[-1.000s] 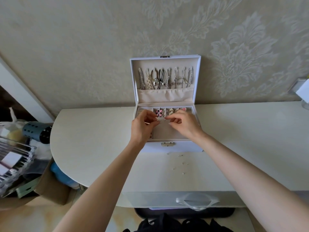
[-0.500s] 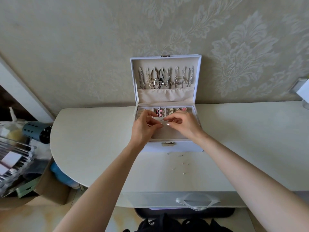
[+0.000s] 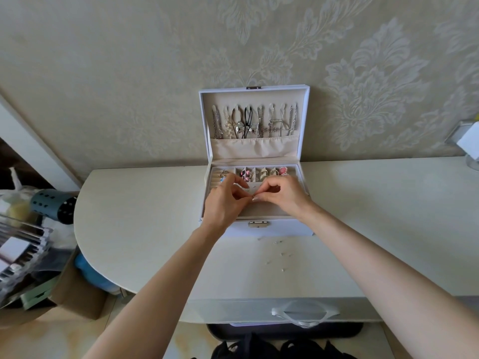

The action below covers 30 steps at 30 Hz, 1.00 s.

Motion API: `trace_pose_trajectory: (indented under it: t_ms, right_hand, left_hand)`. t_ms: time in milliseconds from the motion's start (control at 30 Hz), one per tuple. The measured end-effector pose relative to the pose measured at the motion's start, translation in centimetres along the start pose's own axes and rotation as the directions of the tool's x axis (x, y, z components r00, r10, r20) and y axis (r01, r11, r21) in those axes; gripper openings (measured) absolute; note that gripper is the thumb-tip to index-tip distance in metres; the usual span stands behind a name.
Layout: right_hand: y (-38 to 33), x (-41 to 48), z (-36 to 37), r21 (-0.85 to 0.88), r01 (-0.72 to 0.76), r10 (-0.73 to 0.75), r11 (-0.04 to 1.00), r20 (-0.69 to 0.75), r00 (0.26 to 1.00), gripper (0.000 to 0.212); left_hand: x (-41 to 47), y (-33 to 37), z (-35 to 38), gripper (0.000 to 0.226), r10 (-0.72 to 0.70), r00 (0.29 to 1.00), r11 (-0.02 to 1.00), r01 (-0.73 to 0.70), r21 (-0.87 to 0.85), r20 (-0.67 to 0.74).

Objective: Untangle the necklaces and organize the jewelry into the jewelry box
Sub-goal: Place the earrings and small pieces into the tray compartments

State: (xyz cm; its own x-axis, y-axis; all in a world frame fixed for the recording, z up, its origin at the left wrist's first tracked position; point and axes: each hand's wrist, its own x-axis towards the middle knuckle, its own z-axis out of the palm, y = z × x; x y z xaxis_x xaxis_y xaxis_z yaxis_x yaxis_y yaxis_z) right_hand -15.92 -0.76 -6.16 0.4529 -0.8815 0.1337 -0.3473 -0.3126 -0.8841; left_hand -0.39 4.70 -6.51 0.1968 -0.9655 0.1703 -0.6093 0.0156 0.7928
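Grip of left hand [image 3: 225, 203] and right hand [image 3: 286, 196] pinches tiny piece [image 3: 253, 199].

Light: soft daylight was bright and even on the table [image 3: 134, 229] and wall [image 3: 103, 73]
Shadows: were faint, darkest under the table
Distortion: wide lens bent the table's edges
Focus: jewelry box [image 3: 282, 228] was sharp, corners softer

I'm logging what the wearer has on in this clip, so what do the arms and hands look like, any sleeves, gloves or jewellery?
The left arm and right arm are bare as far as the frame shows, with no sleeves. The left hand and right hand wear no gloves. No watch, bracelet or ring is visible. The nails are too small to judge.
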Motion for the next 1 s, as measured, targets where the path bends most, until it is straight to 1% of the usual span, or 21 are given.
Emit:
trace_pose_trajectory:
  t_ms: [200,300,367,467,633,700,767,833,900,933,1000]
  right_hand:
    - [0.2,0.1,0.1,-0.024,-0.002,0.002,1.000,-0.004,1.000,0.017]
    - [0.3,0.2,-0.1,0.056,0.000,0.001,0.998,-0.013,1.000,0.017]
    - [0.2,0.1,-0.2,0.104,-0.002,0.002,0.995,0.003,1.000,0.018]
    - [0.3,0.3,-0.3,0.095,-0.018,0.016,0.995,0.019,1.000,0.021]
    - [0.2,0.5,-0.4,0.030,-0.054,0.052,0.998,0.062,0.997,0.008]
    - [0.3,0.7,-0.4,0.029,-0.069,0.067,0.997,0.041,0.997,0.005]
    - [0.7,1.1,-0.5,0.048,-0.100,0.103,0.994,-0.050,0.993,0.002]
    - [1.3,1.7,-0.6,0.041,-0.133,0.137,0.990,-0.149,0.979,0.005]
    - [1.7,2.2,-0.6,-0.036,-0.164,0.155,0.986,-0.176,0.972,0.009]
    - [1.7,2.4,-0.5,-0.088,-0.171,0.155,0.981,-0.169,0.973,0.007]
    - [1.6,2.6,-0.3,-0.177,-0.170,0.140,0.969,-0.174,0.975,0.003]
  left_hand:
    - [-0.1,0.0,0.1,0.028,0.013,1.000,1.000,-0.013,0.008,-0.026]
    - [0.0,0.2,0.1,0.030,0.002,0.999,0.999,-0.004,-0.039,-0.054]
    - [0.0,0.3,0.1,0.028,-0.011,0.999,0.998,0.008,-0.059,-0.044]
    - [0.0,0.5,0.1,0.024,-0.005,1.000,1.000,0.004,-0.025,-0.022]
    - [-0.1,0.5,0.1,0.025,0.003,1.000,1.000,-0.003,0.004,-0.024]
    - [-0.1,0.5,0.2,0.024,0.001,0.999,1.000,-0.001,0.020,-0.033]
    - [-0.3,0.7,0.2,0.020,0.033,0.996,0.998,-0.027,0.065,-0.089]
    - [-1.2,0.6,0.3,0.017,0.110,0.971,0.990,-0.089,0.107,-0.214]
    - [-2.7,-0.2,0.5,0.011,0.190,0.922,0.980,-0.159,0.119,-0.338]
    - [-3.6,-0.7,0.6,0.007,0.215,0.904,0.976,-0.186,0.111,-0.370]
    - [-5.2,-1.8,0.8,0.004,0.252,0.890,0.967,-0.244,0.070,-0.381]
